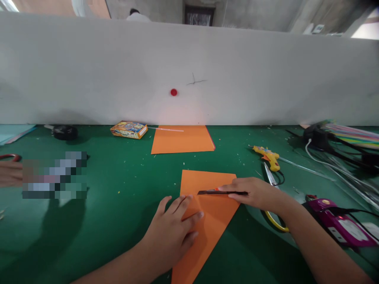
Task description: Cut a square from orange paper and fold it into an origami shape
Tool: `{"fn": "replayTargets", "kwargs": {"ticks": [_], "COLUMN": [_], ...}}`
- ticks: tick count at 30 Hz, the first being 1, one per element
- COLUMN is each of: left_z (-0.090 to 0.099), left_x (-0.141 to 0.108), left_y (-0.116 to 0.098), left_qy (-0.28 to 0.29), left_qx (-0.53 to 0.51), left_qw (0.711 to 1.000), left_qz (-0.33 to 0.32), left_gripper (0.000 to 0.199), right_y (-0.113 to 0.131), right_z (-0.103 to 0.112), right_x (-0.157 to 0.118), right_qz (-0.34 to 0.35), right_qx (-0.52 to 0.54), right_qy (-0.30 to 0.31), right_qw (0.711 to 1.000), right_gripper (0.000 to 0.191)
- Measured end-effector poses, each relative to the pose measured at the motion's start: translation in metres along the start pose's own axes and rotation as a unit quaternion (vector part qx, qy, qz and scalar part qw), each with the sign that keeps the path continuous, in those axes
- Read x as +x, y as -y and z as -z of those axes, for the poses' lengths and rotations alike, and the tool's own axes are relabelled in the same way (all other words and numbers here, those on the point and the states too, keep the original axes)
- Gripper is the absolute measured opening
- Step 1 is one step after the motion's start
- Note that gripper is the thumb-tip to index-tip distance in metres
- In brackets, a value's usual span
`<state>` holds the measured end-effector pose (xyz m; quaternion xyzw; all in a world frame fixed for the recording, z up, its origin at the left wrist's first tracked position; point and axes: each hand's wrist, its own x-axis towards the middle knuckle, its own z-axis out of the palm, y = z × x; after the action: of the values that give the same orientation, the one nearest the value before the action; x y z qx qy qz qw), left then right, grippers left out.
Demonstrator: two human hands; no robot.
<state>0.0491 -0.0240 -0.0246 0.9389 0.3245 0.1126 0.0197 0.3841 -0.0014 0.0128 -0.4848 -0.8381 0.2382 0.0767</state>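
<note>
A folded sheet of orange paper [209, 213] lies on the green table in front of me, with a slanting right edge and a fold line across it. My left hand [174, 228] rests palm down on the paper's left side, fingers spread. My right hand [251, 191] is closed around a slim black utility knife [210, 192] with a small orange-red part. The knife lies nearly level along the fold line, its tip pointing left toward my left fingers. My right fingers partly cover it.
More orange paper [183, 140] and a small printed box [129, 129] lie by the white partition [118, 71]. To the right are a yellow glue gun [268, 157], yellow-handled scissors [275, 221], a magenta power strip [340, 221] and cables. Another person's hand [11, 174] shows at left.
</note>
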Motion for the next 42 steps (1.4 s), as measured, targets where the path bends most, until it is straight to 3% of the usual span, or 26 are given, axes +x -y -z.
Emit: {"fn": "replayTargets", "kwargs": {"ticks": [20, 28, 42], "left_z": [0.007, 0.001, 0.010], "left_x": [0.002, 0.000, 0.004], "left_y": [-0.002, 0.000, -0.001], "left_qy": [0.006, -0.007, 0.010], "left_qx": [0.008, 0.003, 0.005], "left_qw": [1.000, 1.000, 1.000], "left_qz": [-0.001, -0.001, 0.001], "left_gripper": [0.038, 0.038, 0.037], "right_y": [-0.008, -0.008, -0.005], "right_z": [-0.002, -0.002, 0.000], "right_x": [-0.002, -0.002, -0.004], "right_qz": [0.012, 0.006, 0.009], "right_qx": [-0.010, -0.015, -0.016], "right_qy": [-0.007, -0.005, -0.011], "right_qw": [1.000, 1.000, 1.000], "right_gripper": [0.040, 0.040, 0.040]}}
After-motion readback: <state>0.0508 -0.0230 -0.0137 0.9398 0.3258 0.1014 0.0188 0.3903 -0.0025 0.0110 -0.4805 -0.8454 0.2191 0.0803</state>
